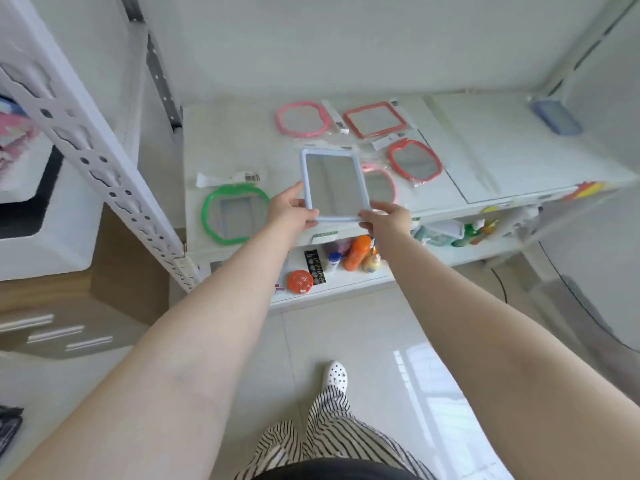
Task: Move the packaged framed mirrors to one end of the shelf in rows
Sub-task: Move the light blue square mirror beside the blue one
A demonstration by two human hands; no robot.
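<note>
While both hands grip its near edge, the blue-framed mirror (331,184) hangs above the white shelf (485,140): the left hand (292,211) pinches the near left corner, the right hand (388,216) the near right corner, fingers closed on the frame. On the shelf, a green-framed mirror (235,213) lies left; pink (304,119) and red ones (374,119) lie farther back. Barcode labels show, unreadable.

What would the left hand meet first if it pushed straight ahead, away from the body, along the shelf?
Probably the pink mirror at the back, then the wall; depth is unclear. The left hand holds the blue mirror.
</note>
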